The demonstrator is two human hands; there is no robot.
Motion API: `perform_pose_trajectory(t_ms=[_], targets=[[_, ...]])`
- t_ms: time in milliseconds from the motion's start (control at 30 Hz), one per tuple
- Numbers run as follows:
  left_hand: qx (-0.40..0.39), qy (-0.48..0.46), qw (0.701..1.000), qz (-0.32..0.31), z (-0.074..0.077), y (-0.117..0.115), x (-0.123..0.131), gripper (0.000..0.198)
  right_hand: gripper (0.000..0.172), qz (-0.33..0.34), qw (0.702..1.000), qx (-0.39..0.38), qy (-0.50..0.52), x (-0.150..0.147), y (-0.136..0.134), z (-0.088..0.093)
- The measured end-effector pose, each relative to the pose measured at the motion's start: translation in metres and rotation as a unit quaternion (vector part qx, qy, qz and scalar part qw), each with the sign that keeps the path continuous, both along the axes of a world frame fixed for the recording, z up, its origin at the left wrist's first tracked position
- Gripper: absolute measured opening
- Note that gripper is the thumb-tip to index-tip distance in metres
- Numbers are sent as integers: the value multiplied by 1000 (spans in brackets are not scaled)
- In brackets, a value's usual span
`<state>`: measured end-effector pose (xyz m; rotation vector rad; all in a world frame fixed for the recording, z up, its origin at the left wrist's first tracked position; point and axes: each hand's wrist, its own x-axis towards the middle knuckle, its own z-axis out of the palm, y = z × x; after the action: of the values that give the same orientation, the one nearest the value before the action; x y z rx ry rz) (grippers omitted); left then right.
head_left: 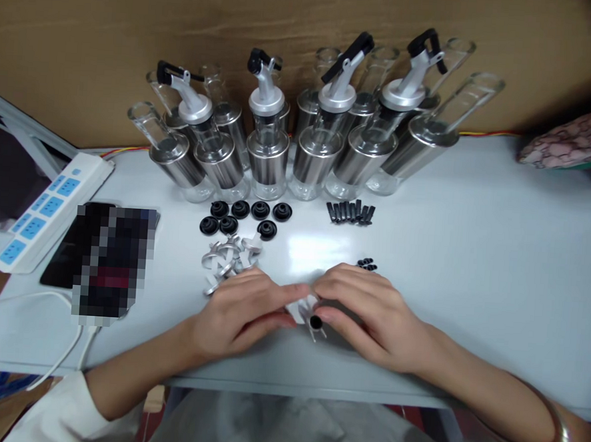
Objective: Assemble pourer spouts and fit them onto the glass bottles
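Note:
Near the table's front edge, my left hand (244, 311) pinches a silver pourer spout (300, 310) between thumb and index finger. My right hand (377, 319) closes on the spout's other side, at its dark round opening and two thin prongs; anything small inside its fingertips is hidden. Just beyond my left hand lies a pile of silver pourer spouts (228, 253). Several black stoppers (260, 210) are set out behind that pile. A row of black levers (350, 212) lies farther right, and some small black pieces (367, 264) sit just past my right knuckles.
Steel-clad glass bottles (269, 156) line the back, several topped with silver and black pourers (266, 99). At left are a white power strip (50, 209), a dark phone (68, 254) and a cable (75, 334). A patterned cloth item (576, 135) rests at far right.

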<state>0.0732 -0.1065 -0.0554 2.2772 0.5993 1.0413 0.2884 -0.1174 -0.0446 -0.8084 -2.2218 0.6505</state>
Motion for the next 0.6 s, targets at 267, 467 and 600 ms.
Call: perform_pose_trajectory(t_ms=[267,467,600], targets=[[-12,38,998,-53,2,1,1,32,34,23,996,-82,1,0,1,1],[27,76,996,-33,-2,1,0,23,34,27,995,-96,-16,-1,1,2],[24,76,997,-7,0,2,1,29,30,15,996,-91,-21,-1,1,2]])
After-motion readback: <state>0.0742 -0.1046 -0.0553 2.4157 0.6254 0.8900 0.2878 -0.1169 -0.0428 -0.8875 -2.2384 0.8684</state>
